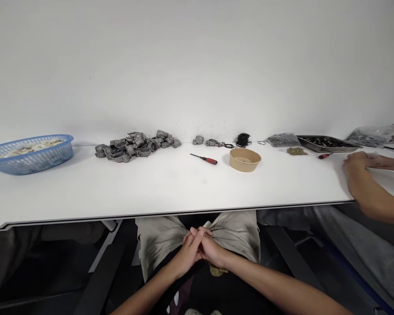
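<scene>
My left hand (188,250) and my right hand (210,251) rest clasped together in my lap, below the front edge of the white table (157,186). Their fingers are interlocked and nothing shows between them. On the table ahead lie a red-handled screwdriver (204,159), a tan paper bowl (244,159) and a pile of grey metal fittings (136,145). Two loose grey fittings (204,141) and black rubber rings (239,141) sit near the wall.
A blue plastic basket (31,153) stands at the far left. At the right, another person's hands (359,164) rest on the table near a dark tray (326,143), clear bags of small parts (284,140) and a second red screwdriver (324,155).
</scene>
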The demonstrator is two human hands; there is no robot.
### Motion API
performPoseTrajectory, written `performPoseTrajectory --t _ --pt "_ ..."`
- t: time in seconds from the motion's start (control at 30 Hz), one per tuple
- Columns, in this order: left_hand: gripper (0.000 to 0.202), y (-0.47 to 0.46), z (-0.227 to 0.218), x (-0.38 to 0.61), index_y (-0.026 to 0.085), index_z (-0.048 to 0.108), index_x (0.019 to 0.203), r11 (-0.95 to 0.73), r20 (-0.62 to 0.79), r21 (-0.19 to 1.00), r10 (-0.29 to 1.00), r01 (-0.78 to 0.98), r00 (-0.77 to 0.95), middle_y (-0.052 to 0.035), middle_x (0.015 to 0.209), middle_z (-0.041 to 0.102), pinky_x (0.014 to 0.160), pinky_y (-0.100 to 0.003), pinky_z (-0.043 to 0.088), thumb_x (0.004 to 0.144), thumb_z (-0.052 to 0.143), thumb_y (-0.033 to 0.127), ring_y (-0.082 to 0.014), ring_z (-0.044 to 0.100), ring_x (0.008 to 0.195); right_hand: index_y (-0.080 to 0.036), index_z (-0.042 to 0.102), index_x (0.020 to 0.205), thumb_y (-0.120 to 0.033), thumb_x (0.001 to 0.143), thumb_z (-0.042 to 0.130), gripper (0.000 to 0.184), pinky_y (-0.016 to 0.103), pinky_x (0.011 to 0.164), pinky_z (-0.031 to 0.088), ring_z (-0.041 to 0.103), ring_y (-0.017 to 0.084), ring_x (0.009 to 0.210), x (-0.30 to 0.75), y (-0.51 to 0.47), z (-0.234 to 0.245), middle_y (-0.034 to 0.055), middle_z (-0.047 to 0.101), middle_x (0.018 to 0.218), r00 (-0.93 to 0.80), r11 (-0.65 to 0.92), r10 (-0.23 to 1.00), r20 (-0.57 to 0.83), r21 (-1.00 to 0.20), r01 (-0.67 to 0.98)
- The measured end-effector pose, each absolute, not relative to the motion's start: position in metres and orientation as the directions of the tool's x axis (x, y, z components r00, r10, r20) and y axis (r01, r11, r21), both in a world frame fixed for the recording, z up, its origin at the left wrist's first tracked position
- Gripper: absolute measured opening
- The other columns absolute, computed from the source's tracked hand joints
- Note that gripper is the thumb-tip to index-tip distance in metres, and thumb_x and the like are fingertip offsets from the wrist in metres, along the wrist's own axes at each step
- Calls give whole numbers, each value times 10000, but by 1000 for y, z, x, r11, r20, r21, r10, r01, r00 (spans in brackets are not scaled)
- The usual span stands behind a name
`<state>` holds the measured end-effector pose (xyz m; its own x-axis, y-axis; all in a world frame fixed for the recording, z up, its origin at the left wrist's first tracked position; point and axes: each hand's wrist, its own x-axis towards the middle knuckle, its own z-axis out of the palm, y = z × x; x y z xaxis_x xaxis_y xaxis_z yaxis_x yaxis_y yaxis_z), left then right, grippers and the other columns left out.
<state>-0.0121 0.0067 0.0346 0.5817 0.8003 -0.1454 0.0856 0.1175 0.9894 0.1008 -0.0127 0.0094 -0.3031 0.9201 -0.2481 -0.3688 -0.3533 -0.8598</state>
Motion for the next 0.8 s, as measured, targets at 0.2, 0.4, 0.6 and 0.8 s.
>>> performPoseTrajectory --t 0.2,0.4,0.6,0.8 --pt "625 7 35 -12 170 689 1078 166 -153 985 780 35 607 -119 1146 668 1076 -431 511 902 484 734 -282 596 1173 -162 612 880 -772 793 625 616 409 753 579 656 234 846 103 -13 12 63 633 814 -316 -381 907 -277 -858 -343" --pt "608 5 38 -12 171 706 1066 141 -145 989 790 54 596 -118 1134 674 1004 -399 559 917 475 713 -273 603 1145 -152 629 912 -792 806 608 650 392 746 571 656 230 857 104 -12 9 69 645 850 -326 -377 908 -264 -855 -357" --pt "622 6 36 -12 161 706 1095 158 -149 987 785 38 602 -124 1140 673 1042 -439 537 915 481 712 -288 607 1154 -150 627 896 -828 775 620 689 369 695 566 655 227 832 103 -12 8 63 637 830 -312 -382 909 -278 -855 -350" --pt "619 6 35 -13 164 695 1078 162 -149 986 782 32 605 -124 1134 666 1044 -433 531 915 483 722 -282 603 1151 -151 631 900 -819 784 621 678 370 710 567 652 228 841 103 -11 5 66 642 827 -328 -379 907 -264 -851 -363"
